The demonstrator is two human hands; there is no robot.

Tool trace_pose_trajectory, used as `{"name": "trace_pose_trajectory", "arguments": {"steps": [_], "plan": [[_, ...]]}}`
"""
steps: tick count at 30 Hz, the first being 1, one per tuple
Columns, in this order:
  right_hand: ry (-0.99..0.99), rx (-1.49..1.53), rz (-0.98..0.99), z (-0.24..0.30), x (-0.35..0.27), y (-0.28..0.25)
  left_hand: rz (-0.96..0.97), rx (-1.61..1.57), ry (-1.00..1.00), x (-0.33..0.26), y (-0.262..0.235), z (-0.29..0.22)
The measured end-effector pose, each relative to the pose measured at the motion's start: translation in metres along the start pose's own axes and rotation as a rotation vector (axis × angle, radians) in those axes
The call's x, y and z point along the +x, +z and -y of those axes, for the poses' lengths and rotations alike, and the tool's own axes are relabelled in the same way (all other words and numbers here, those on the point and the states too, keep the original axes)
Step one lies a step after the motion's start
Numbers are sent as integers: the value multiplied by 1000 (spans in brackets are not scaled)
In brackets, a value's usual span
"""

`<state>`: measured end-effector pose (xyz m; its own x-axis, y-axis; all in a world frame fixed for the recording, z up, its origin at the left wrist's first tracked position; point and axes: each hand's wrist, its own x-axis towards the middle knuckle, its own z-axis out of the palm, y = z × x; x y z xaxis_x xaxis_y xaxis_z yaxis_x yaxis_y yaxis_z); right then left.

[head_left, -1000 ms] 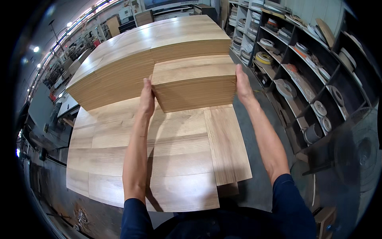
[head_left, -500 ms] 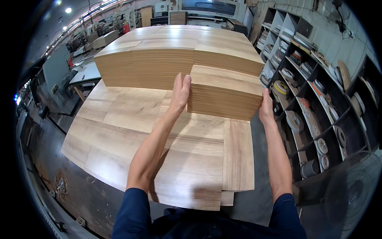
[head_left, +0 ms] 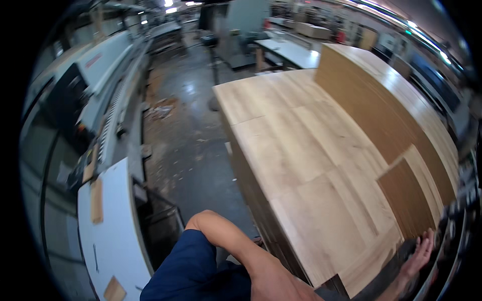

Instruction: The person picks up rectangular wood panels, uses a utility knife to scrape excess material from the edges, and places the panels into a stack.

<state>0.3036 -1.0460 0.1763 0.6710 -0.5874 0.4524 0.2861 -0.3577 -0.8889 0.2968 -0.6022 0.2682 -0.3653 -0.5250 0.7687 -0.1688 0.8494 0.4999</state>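
Observation:
My right hand (head_left: pixel 419 255) is at the lower right, beside the near end of a small stack of wood-grain boards (head_left: pixel 407 198). Its fingers are stretched out, and nothing shows in them; I cannot tell whether they touch the stack. My left arm bends at the elbow, its forearm running down to the lower edge, and the left hand is out of the picture. The small stack lies on a wide layer of pale wood-grain boards (head_left: pixel 306 150), against a longer, taller stack (head_left: pixel 371 95) with brown layered edges.
At the lower left stands a white table (head_left: pixel 113 220) with wooden offcuts (head_left: pixel 97 200) on it. A long machine (head_left: pixel 113 90) runs along the left side. Debris (head_left: pixel 161 109) lies on the grey floor (head_left: pixel 193 145). Another white-topped table (head_left: pixel 291 51) is beyond the boards.
The view has swung to the left, so the stacks now lie at the right. Both hands have come off the sides of the small stack, and the left one has left the picture.

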Motion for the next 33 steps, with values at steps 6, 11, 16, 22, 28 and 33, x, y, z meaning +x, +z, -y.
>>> {"name": "trace_pose_trajectory", "arguments": {"steps": [6, 11, 16, 22, 28, 33], "plan": [[-123, 16, 355, 44, 6, 59, -201, 111, -121, -2, 59, -28], [-200, -79, 446, 98, -13, 132, -128, 187, -278, -26, 77, -67], [-383, -70, 538, 166, -40, 203, -351, 264, -132, -33, 100, -129], [-614, 319, 1404, 234, -143, 338, -394, 450, -352, -124, 123, -238], [-658, 1196, 2563, 335, -331, 454, -617, 809, -382, -149, 178, -317], [-497, 1673, 2885, 362, -439, 521, -1177, 949, -555, -182, 267, -339]]}}
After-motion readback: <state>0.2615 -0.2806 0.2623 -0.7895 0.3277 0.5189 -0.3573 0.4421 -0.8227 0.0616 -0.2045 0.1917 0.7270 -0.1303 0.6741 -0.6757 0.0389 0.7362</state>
